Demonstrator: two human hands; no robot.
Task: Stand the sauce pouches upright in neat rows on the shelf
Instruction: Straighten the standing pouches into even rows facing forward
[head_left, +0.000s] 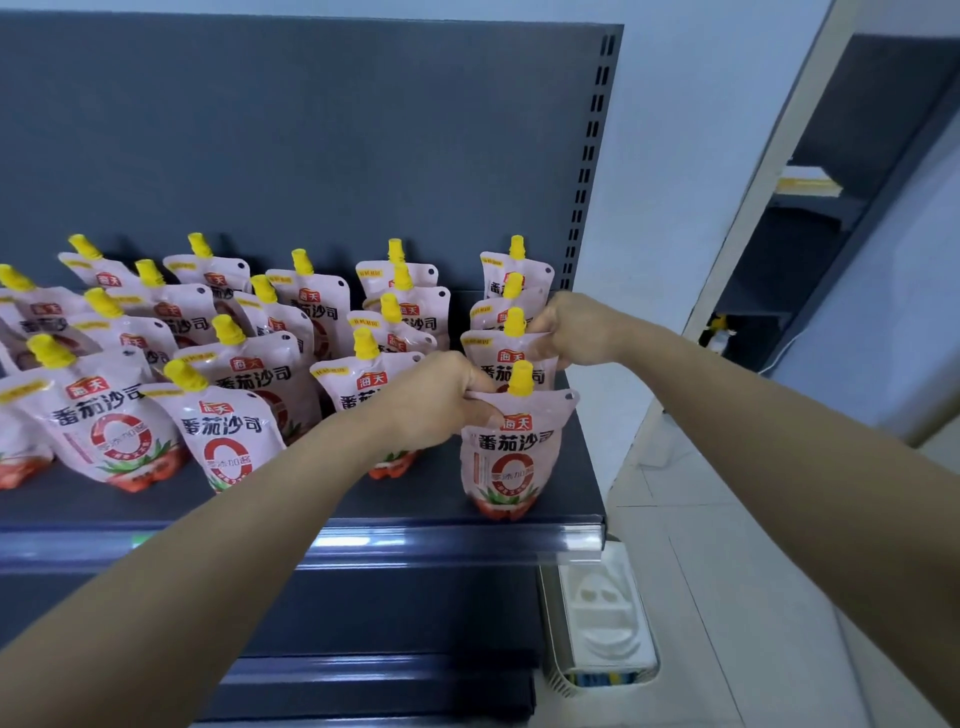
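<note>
Shelf (78, 506), left edge: sauce pouches (111, 415) run out of frame, so the count is unknown. These left rows lean with their yellow caps tilted and uneven gaps between them. They look not yet straightened.

Centre: one column stands straighter. The lower half of its front pouch is hidden behind the left hand (436, 400).

The left hand pinches the top left corner of the front pouch (511, 457), which stands upright near the shelf's front right corner. The grip is high, probably to steady the pouch on its base without squashing it.

The right hand (576, 330) has its fingers closed on the top right of the second pouch (506, 358), directly behind. This is probably to square it with the column. Its fingertips are hidden against the film, so how firmly it grips is unclear.

The pouches behind overlap, with mainly caps and top edges visible; spacing there is hard to judge.

Past the shelf's right edge, a floor basket (602, 613) holds something white that I can't identify.
</note>
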